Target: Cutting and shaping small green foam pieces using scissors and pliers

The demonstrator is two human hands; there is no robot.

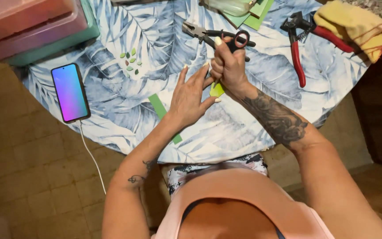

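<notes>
My right hand [228, 66] grips small scissors [238, 40] with black and red handles, held over the table. Just below it my left hand [190, 95] pinches a small yellow-green piece of paper [216, 90] between thumb and fingers, the other fingers spread. The scissor blades are hidden behind my hands, so I cannot tell whether they touch the paper. A green paper strip [159, 107] lies under my left wrist. Several small cut leaf shapes [130, 62] lie on the leaf-print tablecloth [111, 102] to the left.
A phone [70, 92] with a lit screen and white cable lies at the left edge. Grey pliers [197, 32] lie behind my hands, red-handled nippers [298, 42] and a yellow cloth [354, 24] at the right. Stacked plastic boxes [32, 26] stand top left, green paper sheets [253, 15] at the back.
</notes>
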